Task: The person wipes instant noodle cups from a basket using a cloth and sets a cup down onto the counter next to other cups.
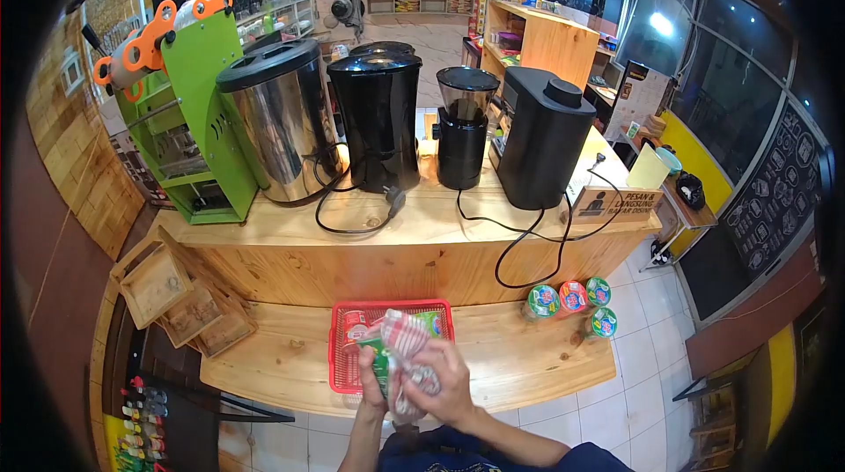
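My left hand (371,384) is closed on a green packaged item (380,363), partly hidden by the fingers and a cloth. My right hand (445,384) grips a red-and-white checked cloth (406,331), bunched up and pressed against the green item. Both hands are raised over the near edge of a red plastic basket (334,365). Inside the basket lie a red package (355,324) and a green package (431,323). Their exact kind is too small to tell.
Several sealed cups (573,296) stand on the lower wooden shelf (519,362), right of the basket. A wooden tiered rack (180,296) is at the left. The upper counter (422,227) bears a steel urn (282,120), a coffee grinder (462,133), black machines (546,137) and loose cords.
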A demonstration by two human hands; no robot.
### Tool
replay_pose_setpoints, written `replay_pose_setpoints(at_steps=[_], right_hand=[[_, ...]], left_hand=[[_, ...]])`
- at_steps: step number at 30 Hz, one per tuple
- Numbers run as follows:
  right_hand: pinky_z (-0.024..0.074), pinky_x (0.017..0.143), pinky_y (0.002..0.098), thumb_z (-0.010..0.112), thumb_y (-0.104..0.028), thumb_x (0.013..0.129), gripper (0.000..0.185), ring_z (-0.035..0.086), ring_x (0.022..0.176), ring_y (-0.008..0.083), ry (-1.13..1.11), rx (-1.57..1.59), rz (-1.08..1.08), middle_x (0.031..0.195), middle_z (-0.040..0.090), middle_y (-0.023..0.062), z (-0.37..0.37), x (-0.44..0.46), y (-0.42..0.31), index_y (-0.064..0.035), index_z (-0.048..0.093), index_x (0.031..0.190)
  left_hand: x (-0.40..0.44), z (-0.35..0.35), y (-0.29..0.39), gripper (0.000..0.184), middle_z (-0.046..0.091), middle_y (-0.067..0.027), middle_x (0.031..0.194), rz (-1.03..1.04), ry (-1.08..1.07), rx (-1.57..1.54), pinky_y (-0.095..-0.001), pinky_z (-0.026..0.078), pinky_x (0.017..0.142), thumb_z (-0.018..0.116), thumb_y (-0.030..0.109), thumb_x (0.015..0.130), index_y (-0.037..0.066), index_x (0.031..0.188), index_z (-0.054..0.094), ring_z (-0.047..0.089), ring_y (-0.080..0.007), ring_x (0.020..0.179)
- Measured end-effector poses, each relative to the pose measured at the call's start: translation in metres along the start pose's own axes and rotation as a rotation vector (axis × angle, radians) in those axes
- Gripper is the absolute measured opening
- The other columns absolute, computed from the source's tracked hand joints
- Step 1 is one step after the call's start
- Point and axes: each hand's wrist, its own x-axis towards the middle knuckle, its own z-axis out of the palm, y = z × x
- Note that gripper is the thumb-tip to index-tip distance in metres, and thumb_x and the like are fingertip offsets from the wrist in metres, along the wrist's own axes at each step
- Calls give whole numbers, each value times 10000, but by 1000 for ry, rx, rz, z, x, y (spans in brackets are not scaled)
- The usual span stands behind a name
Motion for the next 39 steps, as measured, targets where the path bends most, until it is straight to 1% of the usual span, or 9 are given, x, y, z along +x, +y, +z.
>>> replay_pose_setpoints(at_steps=[3, 10, 16, 19, 23, 27, 30, 37, 39], right_hand=[[518, 858, 445, 832, -202, 714, 356, 628, 998, 346, -49, 34, 30, 1086, 610, 151, 5, -17, -4, -73, 680, 1009], [531, 812, 406, 799, -89, 753, 319, 637, 928, 330, 106, 57, 39, 1051, 594, 173, -15, 29, 3, -36, 631, 1019], [529, 834, 435, 826, -162, 740, 346, 636, 967, 345, 47, 9, 39, 1062, 603, 161, -9, 1, 0, -53, 653, 1019], [517, 861, 453, 829, -191, 727, 348, 626, 1000, 358, 5, 23, 58, 1065, 611, 154, 0, -18, -5, -60, 672, 1009], [531, 821, 441, 824, -178, 715, 341, 639, 957, 352, 43, 19, 33, 1053, 610, 153, -8, -2, 0, -61, 676, 999], [541, 787, 425, 815, -155, 726, 329, 648, 928, 337, 124, -13, 32, 1051, 611, 166, -22, 30, 9, -54, 668, 1002], [535, 833, 415, 813, -118, 740, 323, 641, 965, 330, 91, -7, 38, 1054, 609, 177, -27, 31, 4, -47, 657, 1014], [524, 815, 444, 827, -202, 711, 353, 633, 958, 348, -14, -19, -21, 1074, 623, 155, -10, -21, -5, -86, 692, 1015], [524, 817, 443, 827, -192, 709, 350, 635, 960, 347, -2, -9, -15, 1070, 621, 154, -16, -5, -2, -88, 690, 1013]], left_hand=[[5, -7, 9, 627, 619, -116, 1258, 112, 5, 17, -399, 525, 979, 551, 561, 966, 96, 1380, 482, 622, -233, 1137], [-7, -11, -21, 785, 624, -133, 1318, -134, -103, 29, -413, 501, 1037, 474, 661, 955, 15, 1398, 521, 633, -261, 1171], [-5, -2, -6, 693, 622, -135, 1301, -44, -109, 22, -418, 521, 999, 471, 613, 978, 52, 1383, 512, 630, -267, 1155], [4, 7, 5, 661, 632, -134, 1273, 124, 61, 63, -423, 528, 980, 460, 598, 991, 70, 1387, 504, 634, -264, 1137], [-1, 16, 8, 599, 622, -108, 1248, 11, -109, -31, -406, 514, 1014, 537, 534, 984, 103, 1393, 465, 631, -218, 1121], [-11, 12, -29, 741, 626, -127, 1293, -114, 0, 15, -407, 480, 1049, 446, 648, 964, 31, 1364, 534, 610, -254, 1190], [-12, 17, -24, 765, 618, -132, 1319, -78, -119, 17, -406, 471, 1066, 446, 655, 961, 34, 1404, 510, 605, -259, 1210], [3, 14, 4, 700, 641, -117, 1246, 116, 40, 60, -395, 536, 967, 456, 646, 972, 58, 1347, 521, 646, -246, 1110], [-1, 1, -6, 697, 636, -131, 1249, -42, -41, 5, -383, 522, 992, 479, 641, 964, 59, 1346, 521, 636, -252, 1135]])
